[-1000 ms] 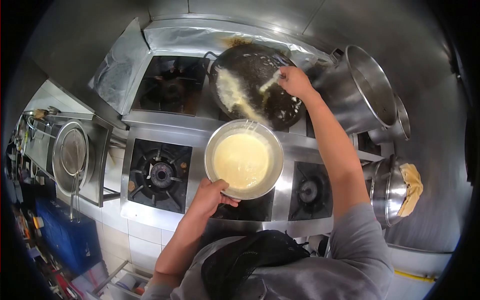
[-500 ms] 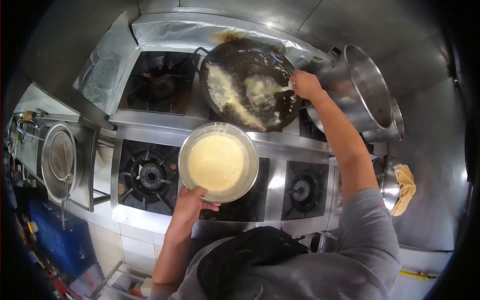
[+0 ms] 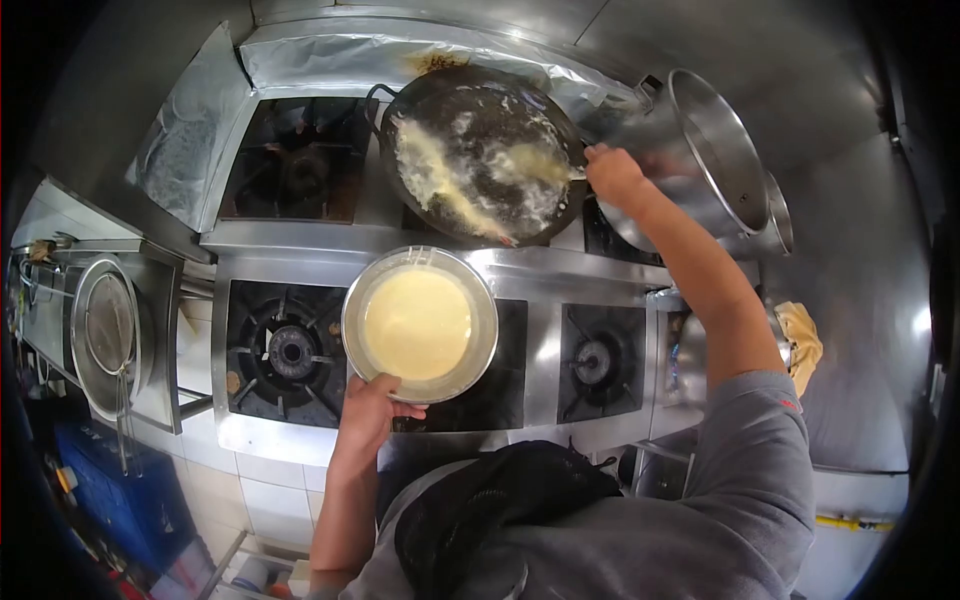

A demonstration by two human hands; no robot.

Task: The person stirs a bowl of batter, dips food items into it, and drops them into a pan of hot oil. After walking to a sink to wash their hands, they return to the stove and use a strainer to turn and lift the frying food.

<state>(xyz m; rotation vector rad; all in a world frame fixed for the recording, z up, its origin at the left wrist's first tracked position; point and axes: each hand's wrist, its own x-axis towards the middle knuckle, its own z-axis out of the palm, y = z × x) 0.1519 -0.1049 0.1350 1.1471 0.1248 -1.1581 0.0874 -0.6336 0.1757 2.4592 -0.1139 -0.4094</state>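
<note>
My left hand (image 3: 372,408) grips the near rim of a steel bowl (image 3: 486,352), thumb over the edge and fingers underneath. Pale yellow batter (image 3: 418,322) fills much of the bowl, which is held in front of a large dark wok (image 3: 480,200). At the wok's right side, my right hand (image 3: 614,175) pinches the end of a pale, batter-coated piece (image 3: 545,162), whose far part lies in bubbling oil; its kind cannot be made out. A long row of battered pieces (image 3: 440,180) fries along the wok's left side, with a reddish tip at the near end.
A tall steel pot (image 3: 690,150) stands right of the wok, close behind my right hand. Burners (image 3: 291,346) line the near side of the stove. A strainer (image 3: 110,320) rests over a bowl at far left. Foil (image 3: 420,48) covers the back edge.
The view has shifted slightly, moving the stove and wok a little up and left in the picture. Foam has spread around the piece at my right hand. Both hands keep their hold.
</note>
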